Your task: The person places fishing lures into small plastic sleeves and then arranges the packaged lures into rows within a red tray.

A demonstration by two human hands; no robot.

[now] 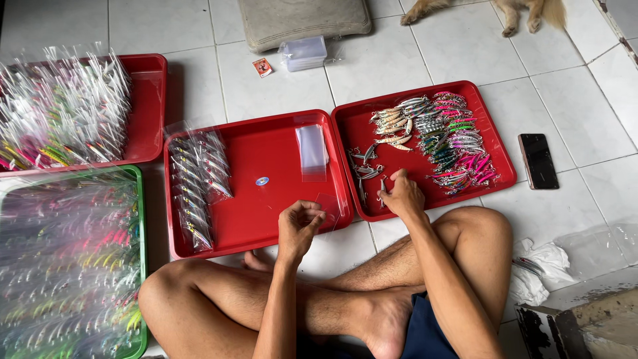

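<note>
- now, my left hand (299, 226) pinches a small clear plastic sleeve (327, 207) between thumb and fingertips, at the near rim of the middle red plastic tray (266, 149).
- my right hand (401, 194) is curled on a small silver metal fishing lure (383, 188), at the near left corner of the right red plastic tray (505, 159); the fingers are closed on it, i judge.
- the sleeve looks very light, thin and floppy, also slippery; i would hold it at the open edge and rub it apart gently.
- the lure seems hard and a bit heavy for its size, with a hook; better to grip the smooth body in the middle, away from the hook.
- loose colourful lures (452, 143) lie in rows further back on this tray.
- packed lures in clear bags (196, 193) lie at the left side of the middle tray, and spare clear sleeves (311, 149) near its far right corner.
</note>
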